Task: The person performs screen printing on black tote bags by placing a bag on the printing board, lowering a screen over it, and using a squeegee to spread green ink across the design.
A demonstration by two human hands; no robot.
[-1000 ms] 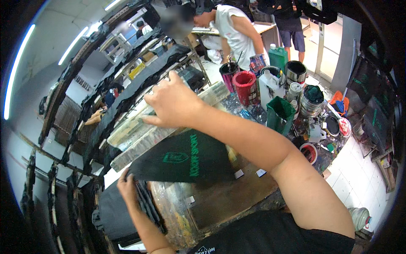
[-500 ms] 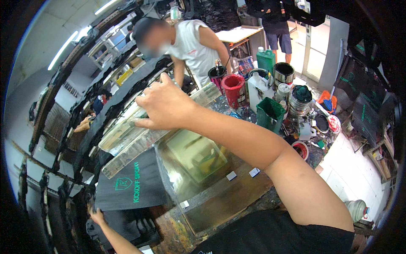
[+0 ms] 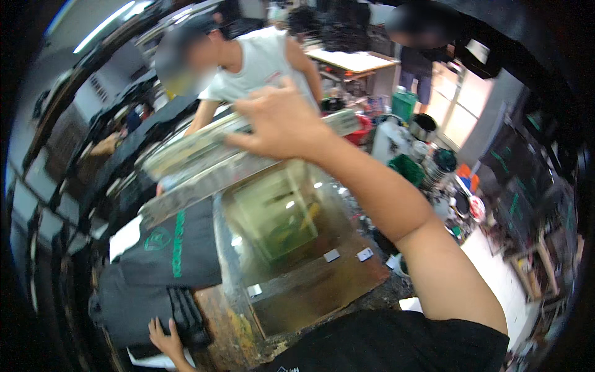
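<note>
My right hand (image 3: pixel 279 121) reaches across the table and grips the raised wooden frame of a printing screen (image 3: pixel 186 195), its fingers slightly blurred. Below the frame lies a dark cloth piece (image 3: pixel 198 248) with a green emblem and lettering; the frame covers its far edge. My left hand (image 3: pixel 166 341) lies with fingers spread on a stack of dark cloth pieces (image 3: pixel 133 304), near the printed piece's closer edge. Nothing shows in its grip. To the right of the printed piece is a glossy, yellowish see-through panel (image 3: pixel 269 217) on a brown board (image 3: pixel 322 297).
A co-worker in a white sleeveless shirt (image 3: pixel 266 62) stands behind the frame. Paint containers, among them a green jug (image 3: pixel 404 104) and a red bucket (image 3: pixel 359 129), crowd the table's far right. Dark printed cloths (image 3: pixel 514 192) hang at the right. A white sheet (image 3: pixel 126 239) lies at the left.
My left hand has gone from the printed cloth's corner to the stack and spread its fingers. My right hand stays on the screen frame. The whole view has shifted.
</note>
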